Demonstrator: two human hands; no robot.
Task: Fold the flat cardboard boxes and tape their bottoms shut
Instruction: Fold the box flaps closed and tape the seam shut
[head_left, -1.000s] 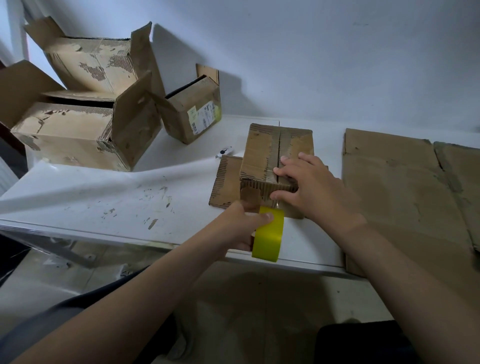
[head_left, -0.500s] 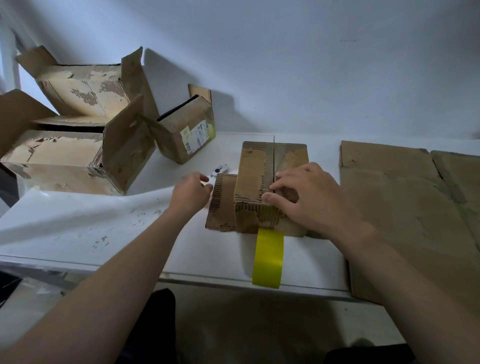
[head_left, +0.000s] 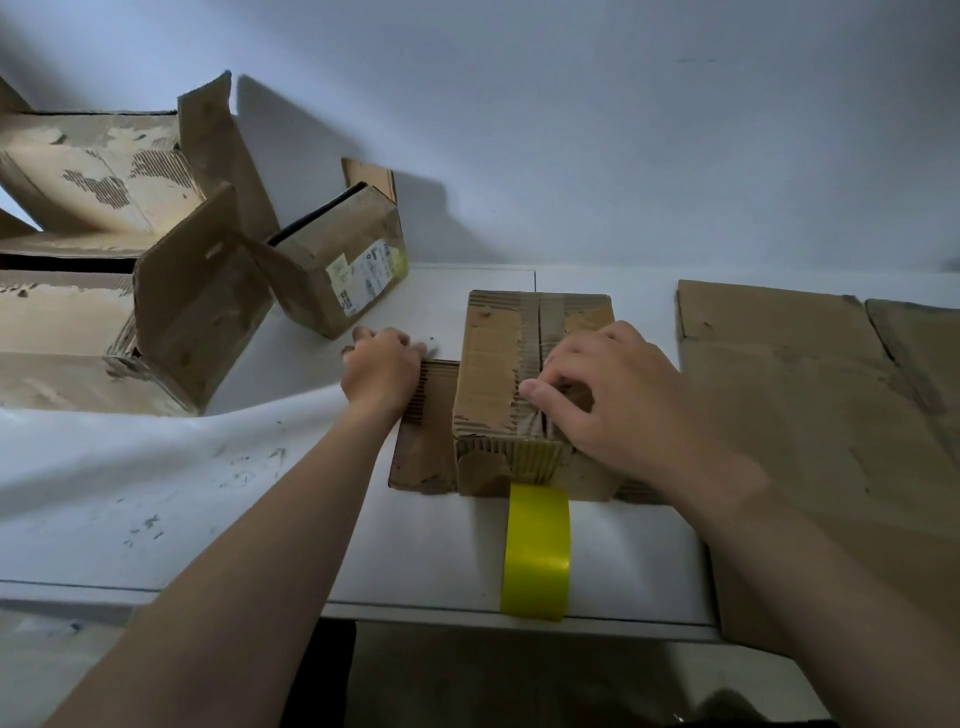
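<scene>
A small cardboard box (head_left: 493, 364) stands bottom-up on the white table (head_left: 208, 493), its flaps meeting at a centre seam. One side flap (head_left: 423, 460) lies flat to its left. My right hand (head_left: 618, 400) rests on the box top, bent fingertips pressing at the seam near the front edge. A yellow tape roll (head_left: 537, 551), seen edge-on, reaches from the box's front face to the table edge. My left hand (head_left: 382, 369) is beyond the flap, fingers curled over a small tool that is almost hidden.
Flat cardboard sheets (head_left: 805, 415) cover the table's right side. Folded boxes sit at the left: two large worn ones (head_left: 104, 171) (head_left: 197, 312) and a small labelled one (head_left: 343, 260). A wall runs behind the table.
My left hand let go of the yellow tape roll, swung left past the flap and closed over the small tool. The roll stayed by the box front. My right hand kept pressing the box.
</scene>
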